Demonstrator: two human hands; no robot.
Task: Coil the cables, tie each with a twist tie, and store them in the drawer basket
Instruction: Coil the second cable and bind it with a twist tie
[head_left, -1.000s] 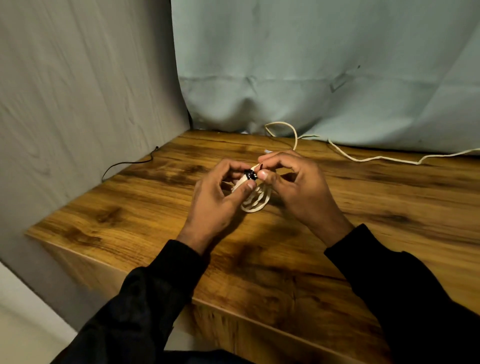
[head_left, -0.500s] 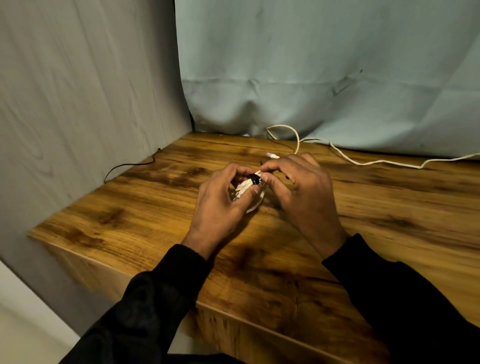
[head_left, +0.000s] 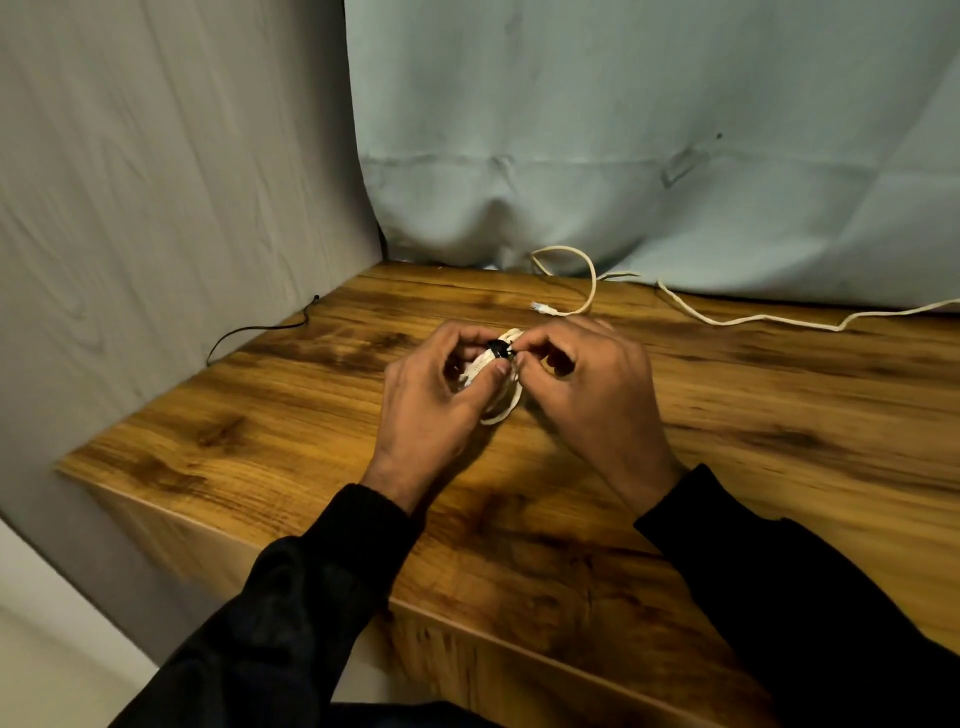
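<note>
A small coil of cream cable (head_left: 501, 408) sits between both hands, low over the wooden table (head_left: 753, 452). My left hand (head_left: 431, 395) grips the coil, thumb pressed on its side. A black twist tie (head_left: 500, 349) wraps the top of the coil. My right hand (head_left: 587, 384) pinches that tie with thumb and forefinger. Much of the coil is hidden by my fingers. A second cream cable (head_left: 727, 318) lies loose along the back of the table, its white plug (head_left: 543, 308) pointing left.
A thin black wire (head_left: 260, 328) lies at the table's left back corner against the grey wall. A pale blue cloth (head_left: 649, 145) hangs behind the table. The table's front edge runs diagonally below my sleeves. No drawer or basket is in view.
The coil and both hands have dropped closer to the table top. My right fingers have shifted on the black tie at the top of the coil.
</note>
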